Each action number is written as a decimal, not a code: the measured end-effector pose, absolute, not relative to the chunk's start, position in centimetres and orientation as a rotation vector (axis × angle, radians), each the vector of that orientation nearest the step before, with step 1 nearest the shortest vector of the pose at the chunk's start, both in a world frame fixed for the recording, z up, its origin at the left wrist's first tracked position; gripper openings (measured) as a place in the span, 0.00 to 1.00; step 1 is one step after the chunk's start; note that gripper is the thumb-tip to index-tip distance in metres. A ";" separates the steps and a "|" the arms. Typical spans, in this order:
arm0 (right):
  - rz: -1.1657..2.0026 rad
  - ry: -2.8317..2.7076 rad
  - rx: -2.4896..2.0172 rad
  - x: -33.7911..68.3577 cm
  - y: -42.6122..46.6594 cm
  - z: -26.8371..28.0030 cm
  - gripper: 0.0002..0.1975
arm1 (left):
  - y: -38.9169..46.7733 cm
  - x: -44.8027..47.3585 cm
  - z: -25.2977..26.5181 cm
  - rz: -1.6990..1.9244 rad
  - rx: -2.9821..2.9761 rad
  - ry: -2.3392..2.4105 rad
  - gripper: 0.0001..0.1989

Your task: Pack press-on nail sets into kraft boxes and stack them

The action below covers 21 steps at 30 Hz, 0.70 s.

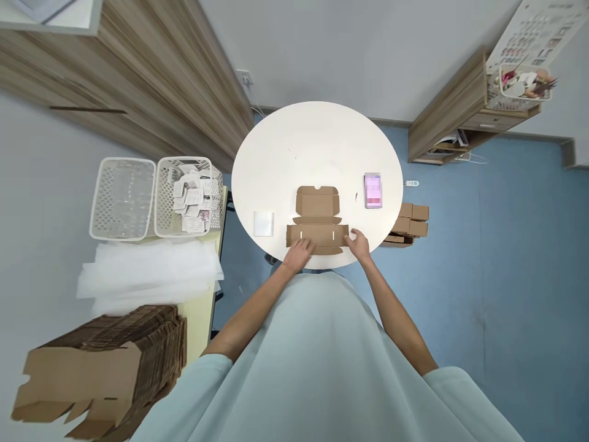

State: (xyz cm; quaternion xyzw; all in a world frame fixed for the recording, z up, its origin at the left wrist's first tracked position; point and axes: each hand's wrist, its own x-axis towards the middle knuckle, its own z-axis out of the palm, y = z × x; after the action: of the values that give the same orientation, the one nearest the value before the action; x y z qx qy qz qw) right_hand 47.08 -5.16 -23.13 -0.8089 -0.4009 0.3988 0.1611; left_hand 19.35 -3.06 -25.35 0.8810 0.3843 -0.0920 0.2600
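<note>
A flat, unfolded brown cardboard box lies on the white round table in front of me. My left hand rests on its front left part, the fingers lying on the cardboard and nothing lifted. At the right end flap is my right hand, its thumb against the flap and its forefinger apart from the thumb. Left of the box lies a small clear, whitish square packet. A phone with a blurred pink-purple screen is on the right side of the table.
To my left, a side table bears two white baskets, one with small printed packets, plus white sheets and stacked cardboard blanks. Folded boxes are low at the right. A wooden cabinet stands at the back right.
</note>
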 end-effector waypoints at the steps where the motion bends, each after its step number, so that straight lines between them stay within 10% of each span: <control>1: 1.087 -1.207 -2.280 46.8 -4.4 -22.8 0.29 | -3.0 18.8 -25.5 -0.263 2.356 1.096 0.29; 21: 1.238 -1.684 -2.182 41.6 1.7 -25.2 0.49 | -1.6 16.3 -26.4 -0.193 1.827 1.480 0.31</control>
State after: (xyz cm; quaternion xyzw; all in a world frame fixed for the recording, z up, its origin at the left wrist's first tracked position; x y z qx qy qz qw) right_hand 41.59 1.67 -25.21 -0.7209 -0.5564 0.4089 0.0600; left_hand 16.27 -1.58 -26.37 0.7160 0.5799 -0.0756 0.3813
